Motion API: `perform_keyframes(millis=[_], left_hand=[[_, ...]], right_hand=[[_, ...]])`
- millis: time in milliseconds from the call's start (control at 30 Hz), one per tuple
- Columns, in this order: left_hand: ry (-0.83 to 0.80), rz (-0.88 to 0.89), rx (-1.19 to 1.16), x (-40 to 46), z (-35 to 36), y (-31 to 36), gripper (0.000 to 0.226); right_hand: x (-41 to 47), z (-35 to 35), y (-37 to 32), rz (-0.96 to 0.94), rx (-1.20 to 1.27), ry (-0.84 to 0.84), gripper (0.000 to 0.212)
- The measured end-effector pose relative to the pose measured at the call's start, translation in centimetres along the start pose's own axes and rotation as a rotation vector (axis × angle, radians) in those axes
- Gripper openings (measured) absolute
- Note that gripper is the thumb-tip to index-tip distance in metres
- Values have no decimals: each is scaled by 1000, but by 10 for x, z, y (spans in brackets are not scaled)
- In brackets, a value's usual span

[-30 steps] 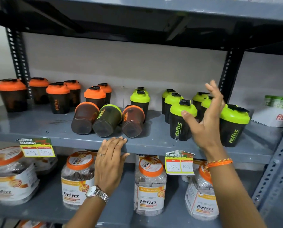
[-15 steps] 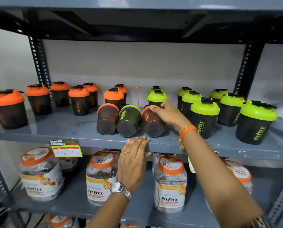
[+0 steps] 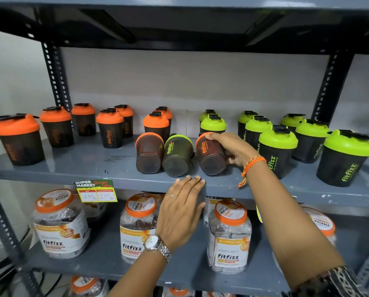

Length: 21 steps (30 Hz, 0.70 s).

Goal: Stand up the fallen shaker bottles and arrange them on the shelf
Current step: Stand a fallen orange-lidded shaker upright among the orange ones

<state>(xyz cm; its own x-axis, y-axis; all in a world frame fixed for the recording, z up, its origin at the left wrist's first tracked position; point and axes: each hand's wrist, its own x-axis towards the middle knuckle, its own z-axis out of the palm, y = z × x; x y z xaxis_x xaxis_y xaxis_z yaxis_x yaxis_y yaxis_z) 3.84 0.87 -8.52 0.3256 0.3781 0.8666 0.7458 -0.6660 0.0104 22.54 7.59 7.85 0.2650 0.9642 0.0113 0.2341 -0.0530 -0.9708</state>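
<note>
Three dark shaker bottles lie on their sides mid-shelf, bases toward me: an orange-lidded one (image 3: 148, 154), a green-lidded one (image 3: 177, 156) and a second orange-lidded one (image 3: 209, 154). My right hand (image 3: 232, 150) wraps around that rightmost fallen bottle, fingers over its lid end. It still lies on the grey shelf (image 3: 82, 168). My left hand (image 3: 182, 211) rests flat against the shelf's front edge, fingers together, holding nothing.
Upright orange-lidded shakers (image 3: 110, 128) stand along the left, upright green-lidded shakers (image 3: 275, 150) along the right. Fitfizz jars (image 3: 229, 236) fill the shelf below. A price tag (image 3: 96, 190) hangs on the shelf edge. A black upright post (image 3: 55, 80) rises at the back left.
My right hand swung left from beside the green shakers and closed on the rightmost fallen bottle. The view shifted left. My left hand stayed on the shelf edge.
</note>
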Motion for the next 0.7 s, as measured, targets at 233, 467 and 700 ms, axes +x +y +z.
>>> perform_keyframes(millis=[233, 467, 700], left_hand=[[250, -168, -36, -1, -55, -66, 39], [183, -447, 119, -14, -120, -174, 46], [20, -447, 110, -44, -143, -236, 42]], right_hand=[[-12, -5, -22, -196, 129, 30, 26], [-41, 24, -54, -466, 272, -21, 29], [-69, 117, -85, -689, 303, -163, 39]])
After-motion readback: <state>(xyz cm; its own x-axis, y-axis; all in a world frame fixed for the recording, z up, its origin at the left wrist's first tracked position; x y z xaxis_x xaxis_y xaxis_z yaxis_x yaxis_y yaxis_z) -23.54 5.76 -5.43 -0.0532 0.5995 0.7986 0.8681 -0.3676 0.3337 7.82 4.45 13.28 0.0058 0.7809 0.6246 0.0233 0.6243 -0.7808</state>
